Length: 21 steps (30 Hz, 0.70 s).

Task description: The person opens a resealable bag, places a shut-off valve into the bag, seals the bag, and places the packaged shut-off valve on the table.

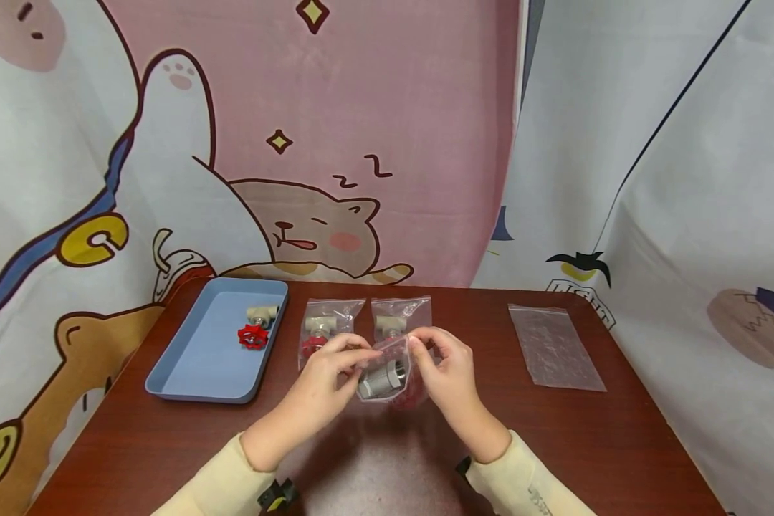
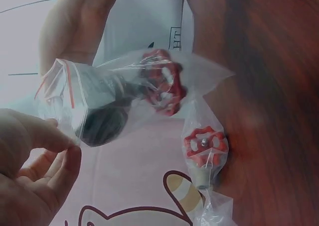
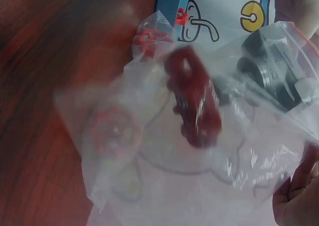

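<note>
A clear zip bag hangs over the table with a grey metal valve inside. My left hand pinches the bag's mouth on the left between thumb and fingers. At the mouth's right side, my right hand pinches the plastic. In the left wrist view the valve's red handwheel points toward the far end of the bag, its metal body near the mouth. The right wrist view shows the dark red handwheel edge-on through the plastic.
Behind the hands lie two bagged valves, a left one and a right one, both beige with red wheels. A blue tray on the left holds an unbagged beige valve. One flat zip bag lies at the right.
</note>
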### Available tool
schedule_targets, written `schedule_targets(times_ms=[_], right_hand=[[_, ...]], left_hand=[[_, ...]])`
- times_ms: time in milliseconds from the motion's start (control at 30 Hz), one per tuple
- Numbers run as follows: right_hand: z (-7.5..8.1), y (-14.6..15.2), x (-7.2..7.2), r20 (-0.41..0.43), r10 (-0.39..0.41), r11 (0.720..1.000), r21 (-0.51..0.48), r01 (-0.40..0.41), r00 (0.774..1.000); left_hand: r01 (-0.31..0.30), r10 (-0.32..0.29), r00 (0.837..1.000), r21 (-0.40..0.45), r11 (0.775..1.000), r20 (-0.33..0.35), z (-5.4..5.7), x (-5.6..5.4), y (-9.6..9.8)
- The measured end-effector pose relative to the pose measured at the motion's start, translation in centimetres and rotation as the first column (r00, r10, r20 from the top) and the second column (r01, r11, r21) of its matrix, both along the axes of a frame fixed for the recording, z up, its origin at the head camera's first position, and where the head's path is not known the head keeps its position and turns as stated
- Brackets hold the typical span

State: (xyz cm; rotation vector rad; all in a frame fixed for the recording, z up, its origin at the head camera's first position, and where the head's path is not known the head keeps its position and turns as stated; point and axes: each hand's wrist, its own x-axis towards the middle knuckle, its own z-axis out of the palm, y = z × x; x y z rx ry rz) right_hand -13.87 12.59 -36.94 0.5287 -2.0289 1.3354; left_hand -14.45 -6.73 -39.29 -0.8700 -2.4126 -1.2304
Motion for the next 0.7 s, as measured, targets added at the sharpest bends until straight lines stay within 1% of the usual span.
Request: schedule_targets(times_ms=[133,233,333,467,533,600,700], right_hand=[[-0.1,0.2,0.0,0.002,0.018,1.000,-0.016,-0.018,1.000],[-0.1,0.3,-0.1,-0.014,0.039,0.999,-0.025,-0.040,0.999],[-0.2,0.4,-0.2,-0.025,0.060,0.997,-0.039,-0.061,0.998],[-0.3,0.6,-0.4,-0.042,0.057,0.998,-0.017,-0.057,0.998],[-0.8,0.9,-0.7,-0.057,0.044,0.999,0.007,-0.044,0.997],[-1.6,1.3,-1.2,-0.063,0.034,0.999,0.030,-0.032,0.997],[-1.7,1.6,-1.2,-0.058,0.035,0.998,0.054,-0.032,0.998]], left_hand=[[-0.071,0.068,0.997,0.084,0.994,0.041,0.4,0.0,-0.1],[-0.110,0.106,0.993,0.114,0.987,0.046,0.5,-0.1,-0.2],[-0.113,0.107,0.993,0.118,0.987,0.054,0.5,-0.1,-0.2],[-0.102,0.094,0.993,0.123,0.987,0.067,0.2,-0.3,-0.2],[-0.104,0.096,0.993,0.114,0.988,0.073,0.0,-0.4,-0.2],[-0.113,0.105,0.991,0.098,0.989,0.083,-0.2,-0.6,-0.1],[-0.126,0.119,0.988,0.068,0.990,0.098,-0.6,-0.8,0.1]])
